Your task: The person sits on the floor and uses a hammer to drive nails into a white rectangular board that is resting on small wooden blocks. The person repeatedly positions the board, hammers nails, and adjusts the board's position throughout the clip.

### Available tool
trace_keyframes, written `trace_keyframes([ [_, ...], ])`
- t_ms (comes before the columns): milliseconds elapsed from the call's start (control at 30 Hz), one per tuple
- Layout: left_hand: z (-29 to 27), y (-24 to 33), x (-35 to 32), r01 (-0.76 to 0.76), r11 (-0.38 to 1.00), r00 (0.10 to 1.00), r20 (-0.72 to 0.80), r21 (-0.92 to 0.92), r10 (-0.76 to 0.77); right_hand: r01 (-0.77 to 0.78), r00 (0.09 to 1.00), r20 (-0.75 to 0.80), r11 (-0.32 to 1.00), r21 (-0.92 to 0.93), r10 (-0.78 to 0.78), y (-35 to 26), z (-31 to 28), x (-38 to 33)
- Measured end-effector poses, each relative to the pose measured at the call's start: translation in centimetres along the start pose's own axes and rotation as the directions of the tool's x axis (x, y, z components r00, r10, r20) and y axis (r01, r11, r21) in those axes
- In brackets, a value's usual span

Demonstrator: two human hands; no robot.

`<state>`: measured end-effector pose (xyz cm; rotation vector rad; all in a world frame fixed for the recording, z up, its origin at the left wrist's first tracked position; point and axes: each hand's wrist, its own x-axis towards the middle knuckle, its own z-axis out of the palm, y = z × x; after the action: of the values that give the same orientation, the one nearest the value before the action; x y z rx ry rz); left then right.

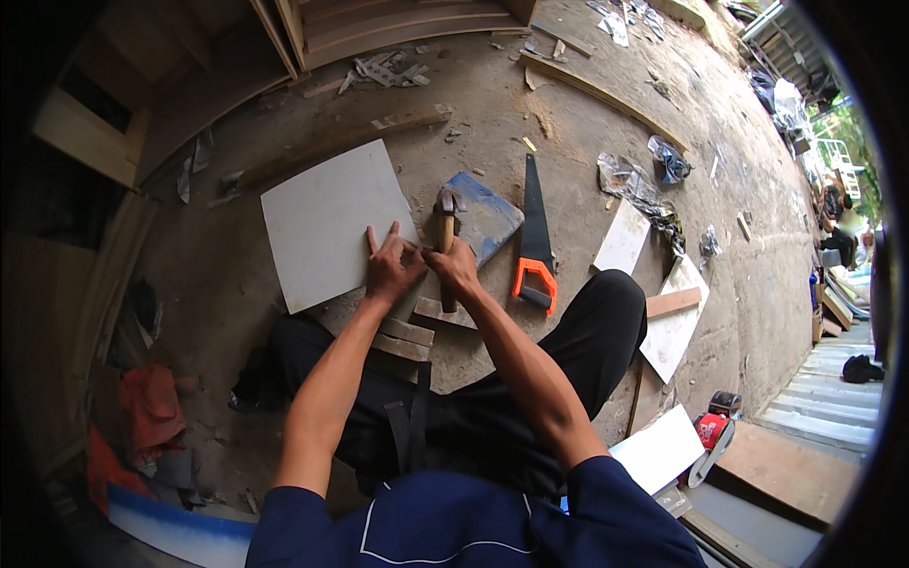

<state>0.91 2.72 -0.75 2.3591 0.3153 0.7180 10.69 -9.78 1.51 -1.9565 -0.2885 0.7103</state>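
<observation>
My right hand [456,268] is closed round the wooden handle of a hammer [448,230]. The hammer's metal head points away from me, over the near part of a worn blue block [485,210]. Close beside it, my left hand [386,273] lies at the right edge of a square white board [331,222]. Two of its fingers stretch over the board, while its thumb and forefinger come together next to my right hand. Anything between them is too small to make out. Short wood pieces [405,339] lie just below my hands.
A handsaw [537,227] with an orange and black handle lies right of the blue block. White board offcuts [674,317], crumpled plastic [630,180] and a long wood strip [606,99] are farther right. A red tape measure [710,431] sits lower right. Wooden cabinet frames [407,28] stand at the back.
</observation>
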Motion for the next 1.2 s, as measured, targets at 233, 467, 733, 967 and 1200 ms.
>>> trace_keyframes([
  [233,0.1,0.2,0.0,-0.043,0.998,0.999,-0.023,0.046,0.044,0.05,0.996,-0.077,0.998,-0.04,-0.053,0.0,0.7,-0.6],
  [467,-0.4,-0.1,-0.5,-0.061,0.996,0.997,-0.036,0.071,0.063,0.031,0.999,-0.015,0.999,-0.018,-0.032,-0.5,0.8,-0.7],
  [733,-3.0,-0.4,0.0,-0.05,0.998,0.993,0.11,-0.022,0.053,0.053,0.998,0.048,0.998,-0.039,-0.051,0.5,0.1,0.9],
  [967,-3.7,-0.8,0.2,-0.021,0.999,0.984,0.178,-0.037,0.028,0.01,0.996,0.087,1.0,-0.007,-0.01,0.5,0.0,0.8],
  [1200,-1.9,-0.2,-0.4,-0.004,0.999,0.998,0.063,0.033,0.002,-0.012,0.997,0.082,0.999,-0.043,0.016,0.5,-0.2,0.9],
])
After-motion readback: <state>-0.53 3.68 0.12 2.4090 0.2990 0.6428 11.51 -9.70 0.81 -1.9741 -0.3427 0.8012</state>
